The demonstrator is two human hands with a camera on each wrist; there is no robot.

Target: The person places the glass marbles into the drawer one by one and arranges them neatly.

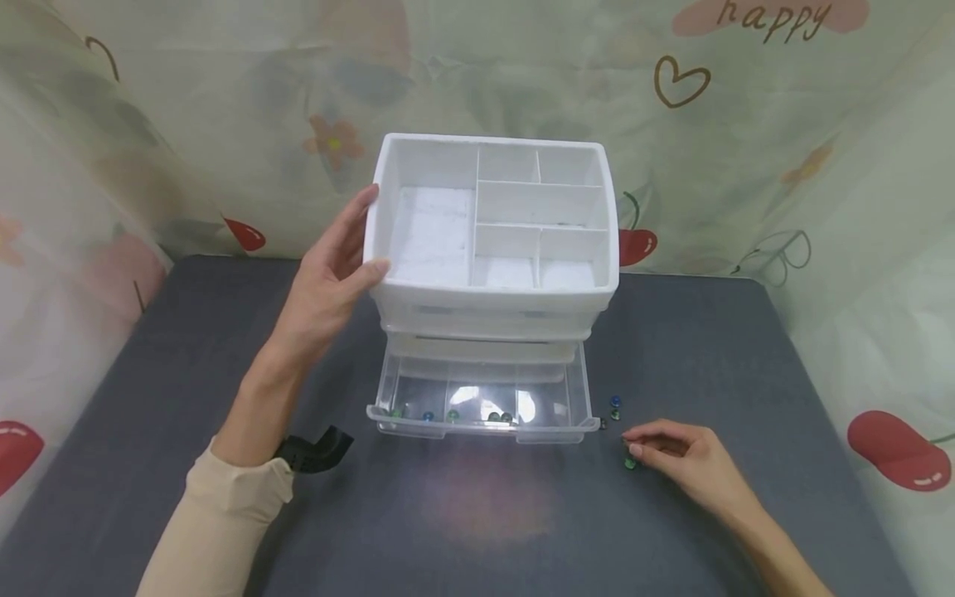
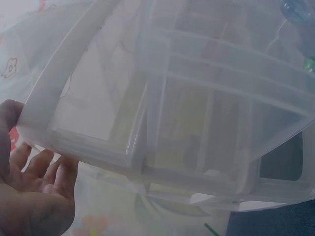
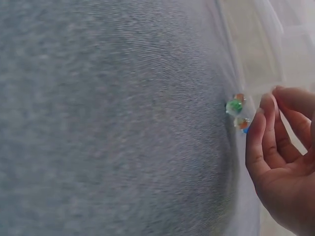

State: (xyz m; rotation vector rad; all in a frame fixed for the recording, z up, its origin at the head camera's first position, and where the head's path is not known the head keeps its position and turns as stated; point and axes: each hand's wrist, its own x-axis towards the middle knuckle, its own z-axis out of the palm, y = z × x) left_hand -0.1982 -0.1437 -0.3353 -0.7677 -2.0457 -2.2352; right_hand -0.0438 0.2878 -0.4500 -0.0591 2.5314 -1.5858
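The beige sleeve [image 1: 224, 522] is the nearest thing in the head view, at near left. The person's left hand [image 1: 324, 278] holds the left side of a white organizer [image 1: 496, 319], its thumb on the rim and its fingers against the wall. A clear drawer [image 1: 552, 433] stands pulled out on the near side, and about five marbles [image 1: 453, 414] lie along its front. A few more are on the dark table [image 1: 709, 356], right of the drawer, so I judge the work partly done, with these left. The right hand [image 1: 694, 460] has thumb and forefinger nearly together beside a green marble [image 1: 630, 463]; whether something is between them, I cannot tell.

The left wrist view shows smooth, half-transparent plastic and fingers bent at its edge.

In the right wrist view, the grey table surface looks finely woven, and the marbles are round and glassy.
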